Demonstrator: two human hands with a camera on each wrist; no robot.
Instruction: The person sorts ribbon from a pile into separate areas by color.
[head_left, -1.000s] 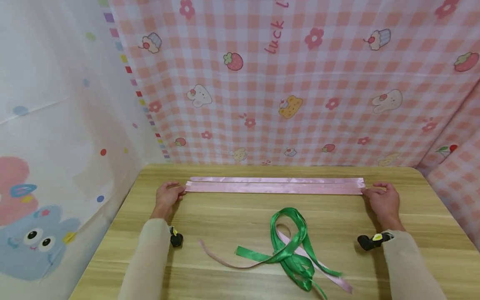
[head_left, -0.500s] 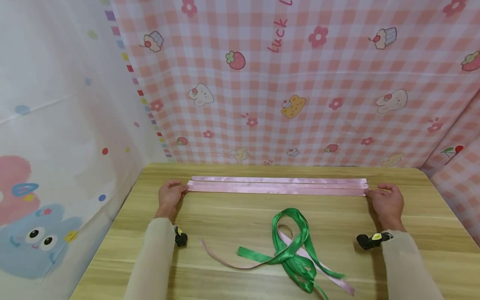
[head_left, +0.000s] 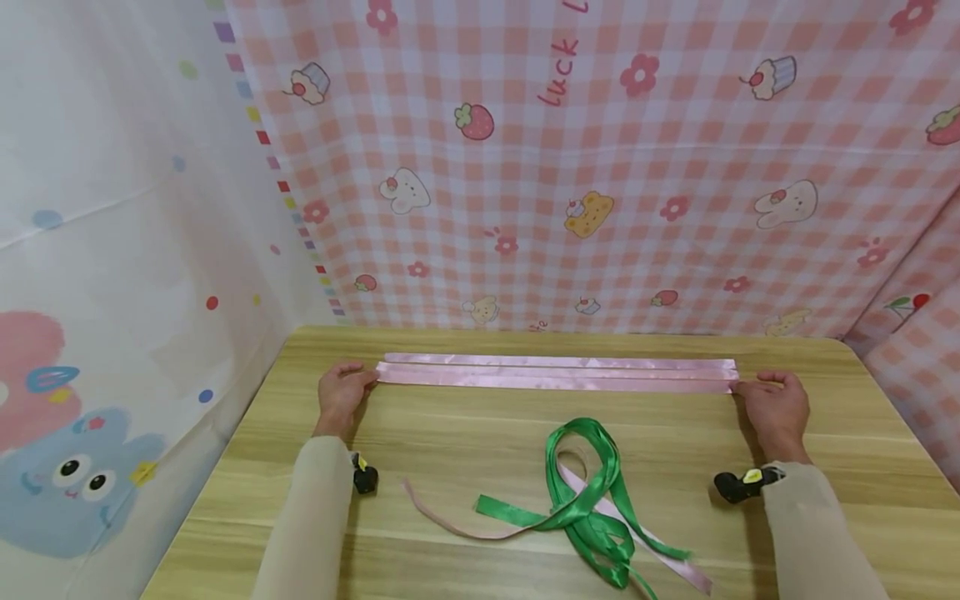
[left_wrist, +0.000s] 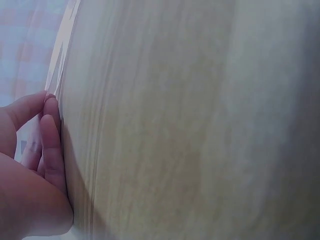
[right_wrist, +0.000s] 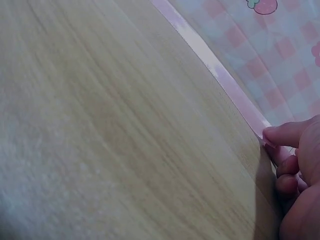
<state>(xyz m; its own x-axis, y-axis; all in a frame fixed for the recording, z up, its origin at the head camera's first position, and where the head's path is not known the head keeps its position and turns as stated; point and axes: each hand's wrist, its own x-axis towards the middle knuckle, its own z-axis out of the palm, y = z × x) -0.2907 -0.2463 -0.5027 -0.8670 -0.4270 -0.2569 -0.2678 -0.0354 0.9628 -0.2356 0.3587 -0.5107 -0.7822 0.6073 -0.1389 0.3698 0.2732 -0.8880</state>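
Two long pink ribbon strips [head_left: 555,372] lie flat and parallel across the far part of the wooden table [head_left: 465,433]. My left hand [head_left: 366,379] pinches the left end of the nearer strip [left_wrist: 54,85] between thumb and fingers. At the other end, my right hand [head_left: 741,386] pinches the same strip [right_wrist: 235,97] against the table, with the thumb on top. The strip runs straight between both hands.
A tangled green ribbon [head_left: 588,500] lies at the near middle of the table over a loose pink ribbon [head_left: 450,522]. Pink checked cloth [head_left: 600,167] hangs behind the table and white printed cloth [head_left: 112,250] on the left.
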